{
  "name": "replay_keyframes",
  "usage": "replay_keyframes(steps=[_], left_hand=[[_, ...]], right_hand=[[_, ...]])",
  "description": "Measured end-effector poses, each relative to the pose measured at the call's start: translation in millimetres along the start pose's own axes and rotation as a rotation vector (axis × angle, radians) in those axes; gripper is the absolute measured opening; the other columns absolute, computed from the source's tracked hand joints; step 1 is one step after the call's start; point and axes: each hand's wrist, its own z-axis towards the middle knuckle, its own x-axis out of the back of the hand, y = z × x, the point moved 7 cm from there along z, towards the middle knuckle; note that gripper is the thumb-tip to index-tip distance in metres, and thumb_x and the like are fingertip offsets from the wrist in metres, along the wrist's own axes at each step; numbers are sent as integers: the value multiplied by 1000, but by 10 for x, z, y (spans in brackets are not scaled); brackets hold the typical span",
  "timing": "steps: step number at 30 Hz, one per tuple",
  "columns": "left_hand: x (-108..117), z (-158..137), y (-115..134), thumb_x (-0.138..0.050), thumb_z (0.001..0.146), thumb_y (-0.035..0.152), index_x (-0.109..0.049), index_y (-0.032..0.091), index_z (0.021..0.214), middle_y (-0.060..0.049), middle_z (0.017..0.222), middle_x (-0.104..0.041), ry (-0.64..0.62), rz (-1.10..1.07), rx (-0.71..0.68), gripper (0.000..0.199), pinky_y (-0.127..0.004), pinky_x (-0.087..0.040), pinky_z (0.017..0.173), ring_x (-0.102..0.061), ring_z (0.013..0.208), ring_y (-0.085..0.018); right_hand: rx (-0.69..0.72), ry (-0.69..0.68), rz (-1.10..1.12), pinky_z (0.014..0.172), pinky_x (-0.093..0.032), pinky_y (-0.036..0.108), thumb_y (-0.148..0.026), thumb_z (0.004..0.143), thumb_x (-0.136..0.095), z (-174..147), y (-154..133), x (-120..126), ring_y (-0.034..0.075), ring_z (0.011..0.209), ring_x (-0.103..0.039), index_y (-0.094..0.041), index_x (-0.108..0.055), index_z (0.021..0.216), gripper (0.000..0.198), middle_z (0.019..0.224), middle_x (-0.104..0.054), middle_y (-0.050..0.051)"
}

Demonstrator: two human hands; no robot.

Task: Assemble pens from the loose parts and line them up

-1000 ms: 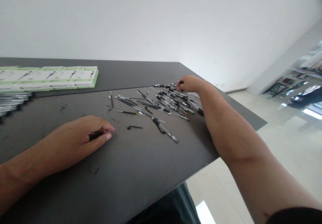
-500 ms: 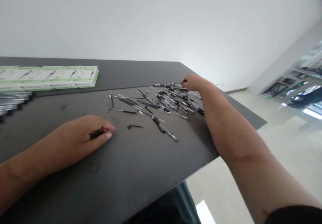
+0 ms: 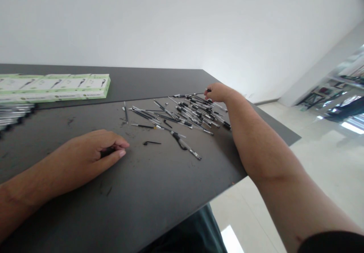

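My left hand (image 3: 99, 150) rests on the grey table with loosely curled fingers. A small gap shows between the thumb and the fingertips, and I see nothing held there. My right hand (image 3: 216, 92) reaches to the far side of a heap of clear and black pens (image 3: 196, 111). Its fingers are closed together, with a small dark end of a pen (image 3: 209, 90) showing between them; the rest is hidden. Nearer to me lie a single clear pen (image 3: 189, 149), a black pen cap (image 3: 152, 143) and several loose pen refills (image 3: 145, 114).
White and green boxes (image 3: 95, 86) printed with pen pictures stand in a row at the back left. In front of them lies a row of black and clear pens (image 3: 14, 114). The table's front edge (image 3: 196, 209) runs diagonally above tiled floor. A white wall stands behind.
Hardly anything differs. The whole view has shifted very slightly, while both hands and the pens keep their places.
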Motion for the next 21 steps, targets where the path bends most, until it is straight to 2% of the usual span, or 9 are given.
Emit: replay_keyframes(steps=[3,8,15,21], left_hand=[[-1,-6,-19,-50,89,59,-82,27,105,-8,111,-83,6,-4,12,48,-45,-57,94,-76,105,-32],[1,0,-12,-48,89,60,-82,27,105,-7,109,-83,3,-10,7,50,-45,-57,93,-75,104,-31],[-18,7,-18,-48,88,61,-82,28,106,-7,111,-83,0,-11,11,51,-45,-56,95,-75,105,-31],[-34,-5,-45,-49,90,60,-82,28,106,-7,111,-83,26,1,-27,49,-43,-57,96,-75,105,-30]], right_hand=[[-7,3,-39,89,-56,35,-21,93,-64,5,8,-10,26,96,-78,-17,-85,124,37,109,-86,14],[-12,-5,-82,86,-54,35,-24,93,-67,15,2,-46,28,98,-77,-16,-86,119,34,100,-86,14],[-30,50,-69,84,-54,34,-22,95,-63,-21,19,49,25,94,-77,-18,-83,126,38,105,-85,13],[-9,70,-54,85,-53,32,-21,94,-65,-90,-115,79,26,98,-77,-19,-85,121,34,109,-85,13]])
